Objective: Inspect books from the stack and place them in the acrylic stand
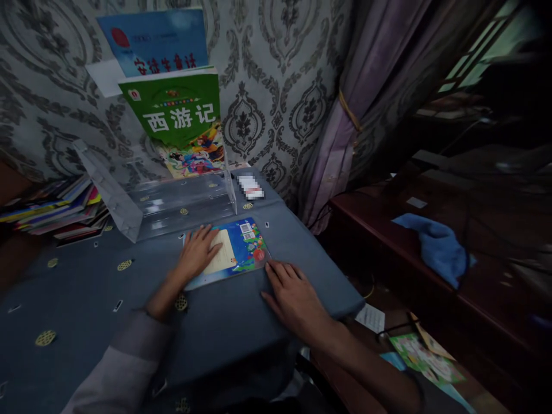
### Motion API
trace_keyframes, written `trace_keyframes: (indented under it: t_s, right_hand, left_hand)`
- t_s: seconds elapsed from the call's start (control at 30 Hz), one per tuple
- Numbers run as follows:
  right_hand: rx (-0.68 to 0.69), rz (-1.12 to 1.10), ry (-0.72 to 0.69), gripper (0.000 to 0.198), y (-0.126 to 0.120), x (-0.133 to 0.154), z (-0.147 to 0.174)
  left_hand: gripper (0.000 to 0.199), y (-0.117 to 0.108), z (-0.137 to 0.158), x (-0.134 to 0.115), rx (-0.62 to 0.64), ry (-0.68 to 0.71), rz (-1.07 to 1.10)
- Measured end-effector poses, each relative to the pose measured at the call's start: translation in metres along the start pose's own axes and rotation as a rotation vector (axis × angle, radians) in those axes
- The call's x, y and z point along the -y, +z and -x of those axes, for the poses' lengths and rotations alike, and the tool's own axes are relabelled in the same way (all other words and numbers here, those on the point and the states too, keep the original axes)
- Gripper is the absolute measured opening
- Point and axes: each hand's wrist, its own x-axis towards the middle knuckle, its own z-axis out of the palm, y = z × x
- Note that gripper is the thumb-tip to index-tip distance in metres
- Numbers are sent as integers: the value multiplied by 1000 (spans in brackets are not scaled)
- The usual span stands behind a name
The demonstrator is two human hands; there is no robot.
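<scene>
A blue book (248,244) with a cream panel, a QR code and colourful drawings lies flat on the cloth-covered table. My left hand (198,253) rests on its left part with fingers spread, covering some of the cream panel. At the book's lower right corner is my right hand (295,296), palm down, its fingers stretched out and the thumb apart. Its fingertips are at the corner; whether they touch it I cannot tell. Behind the book stands a clear plastic rack (172,210), holding a green book (181,126) upright with a taller blue book (164,40) behind it.
A pile of books and magazines (64,210) is at the table's left. A small white blurred item (250,187) lies right of the rack. Past the table's right edge stands a dark red surface (388,230) with a blue cloth (440,244). Papers and a colourful sheet (426,356) lie below.
</scene>
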Motion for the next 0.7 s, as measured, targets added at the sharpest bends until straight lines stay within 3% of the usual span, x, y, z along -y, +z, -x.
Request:
trace_keyframes:
  t_s: [0.13, 0.4, 0.53, 0.7]
  right_hand:
    - [10, -20, 13, 50, 5, 3, -1]
    - [150, -192, 21, 65, 8, -14, -27]
    - [191, -296, -66, 67, 7, -32, -57]
    - [226, -328, -186, 65, 16, -52, -93]
  left_hand:
    - [45, -16, 6, 9, 39, 4, -65]
    - [40, -63, 28, -17, 278, -156, -185]
    - [41, -67, 38, -26, 347, -212, -214]
    - [42, -55, 43, -27, 317, -239, -125]
